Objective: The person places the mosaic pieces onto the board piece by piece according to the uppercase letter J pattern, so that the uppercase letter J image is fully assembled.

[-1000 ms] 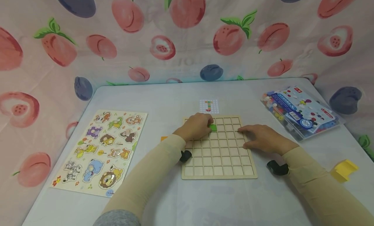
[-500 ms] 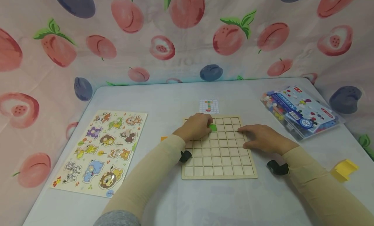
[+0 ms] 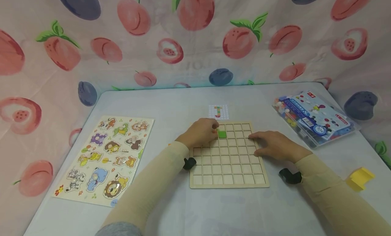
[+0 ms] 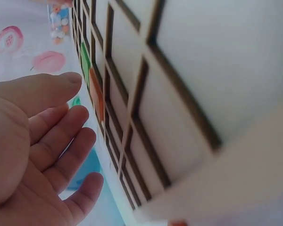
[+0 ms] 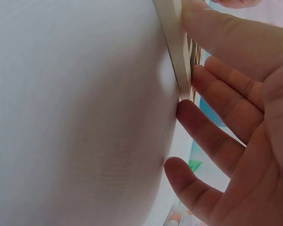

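Note:
A wooden grid board (image 3: 230, 188) lies on the table, with a green square tile (image 3: 222, 134) in one of its upper cells. My left hand (image 3: 200, 132) hovers over the board's upper left part, fingertips just left of that tile. In the left wrist view its fingers are loosely bent and hold nothing; an orange tile (image 4: 96, 94) sits in the grid beside the green one, hidden by the hand in the head view. My right hand (image 3: 276, 144) rests at the board's right edge, thumb and fingers spread and touching the rim (image 5: 174, 42).
Behind the board lies a small printed grid card (image 3: 218, 112). An animal puzzle board (image 3: 104, 158) is at left, a clear box of colourful pieces (image 3: 314, 117) at back right, a yellow block (image 3: 359, 178) at right. An orange bit (image 3: 169, 144) peeks out past the left wrist.
My left hand has drawn slightly left, away from the green tile, so more of the tile shows. The right hand stays at the board's edge.

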`<state>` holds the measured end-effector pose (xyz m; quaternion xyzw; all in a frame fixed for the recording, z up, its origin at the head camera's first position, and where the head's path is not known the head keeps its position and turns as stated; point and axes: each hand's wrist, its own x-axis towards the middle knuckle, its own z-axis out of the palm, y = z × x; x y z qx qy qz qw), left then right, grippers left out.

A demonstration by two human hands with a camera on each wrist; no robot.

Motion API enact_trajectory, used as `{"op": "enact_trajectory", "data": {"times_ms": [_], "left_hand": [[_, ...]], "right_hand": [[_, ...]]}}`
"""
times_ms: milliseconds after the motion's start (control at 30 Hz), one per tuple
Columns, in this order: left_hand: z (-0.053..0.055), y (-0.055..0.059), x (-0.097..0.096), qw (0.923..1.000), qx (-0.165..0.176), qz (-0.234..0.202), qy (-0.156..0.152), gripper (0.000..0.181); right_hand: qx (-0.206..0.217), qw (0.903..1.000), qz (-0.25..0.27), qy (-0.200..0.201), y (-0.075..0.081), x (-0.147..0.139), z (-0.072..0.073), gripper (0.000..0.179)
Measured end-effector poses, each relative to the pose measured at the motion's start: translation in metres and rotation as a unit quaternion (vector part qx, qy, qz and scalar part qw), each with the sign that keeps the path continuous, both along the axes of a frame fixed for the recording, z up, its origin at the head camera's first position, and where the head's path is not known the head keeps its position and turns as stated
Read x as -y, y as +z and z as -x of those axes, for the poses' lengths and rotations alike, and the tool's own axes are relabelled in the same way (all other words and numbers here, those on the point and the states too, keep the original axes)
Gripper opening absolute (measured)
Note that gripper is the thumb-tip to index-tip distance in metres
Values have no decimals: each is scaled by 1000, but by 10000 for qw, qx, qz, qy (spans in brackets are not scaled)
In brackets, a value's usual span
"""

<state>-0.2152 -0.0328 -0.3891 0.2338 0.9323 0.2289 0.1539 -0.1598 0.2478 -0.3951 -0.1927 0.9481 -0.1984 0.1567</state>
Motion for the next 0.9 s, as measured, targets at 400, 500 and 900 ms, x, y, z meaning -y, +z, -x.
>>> {"op": "enact_trajectory", "data": {"times_ms": [400, 500, 900], "left_hand": [[-3, 7, 27, 9987, 218, -210, 420, 38], [-6, 10, 34, 9986, 173, -151, 479, 37], [-11, 14, 60, 9951, 447, -342, 809, 38]], "right_hand": [[-47, 9999, 52, 89, 0, 0, 0, 61], [-19, 10000, 39, 63, 0, 0, 0, 61], [-11, 10000, -19, 43, 1, 0, 0, 62]]}}
